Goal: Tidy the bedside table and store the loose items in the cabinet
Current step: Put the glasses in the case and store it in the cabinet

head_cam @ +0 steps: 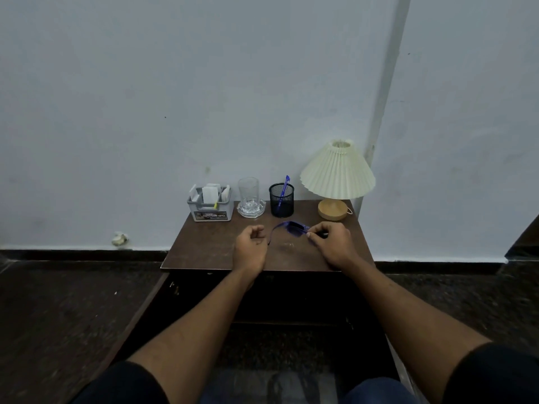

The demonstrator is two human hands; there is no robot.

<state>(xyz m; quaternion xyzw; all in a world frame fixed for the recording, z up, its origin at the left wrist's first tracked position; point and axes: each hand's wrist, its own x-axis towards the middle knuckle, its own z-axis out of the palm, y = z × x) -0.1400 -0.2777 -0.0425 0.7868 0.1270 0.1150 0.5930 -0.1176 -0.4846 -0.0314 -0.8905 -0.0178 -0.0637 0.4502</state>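
Observation:
A pair of blue glasses [293, 228] is held just above the brown bedside table [204, 252], in front of the pen holder. My right hand [331, 243] pinches the right end of the frame. My left hand [251, 243] sits at the left temple arm with fingers curled; whether it grips the arm is hard to tell. Below the tabletop the cabinet [291, 298] front is dark, and a door leaf [140, 313] swings out at the left.
Along the table's back edge stand a grey organiser box [210, 209] with white cards, an empty glass [249, 196] on a clear coaster, a black mesh pen holder [281, 201] with a blue pen, and a pleated lamp [338, 176]. Dark floor lies on both sides.

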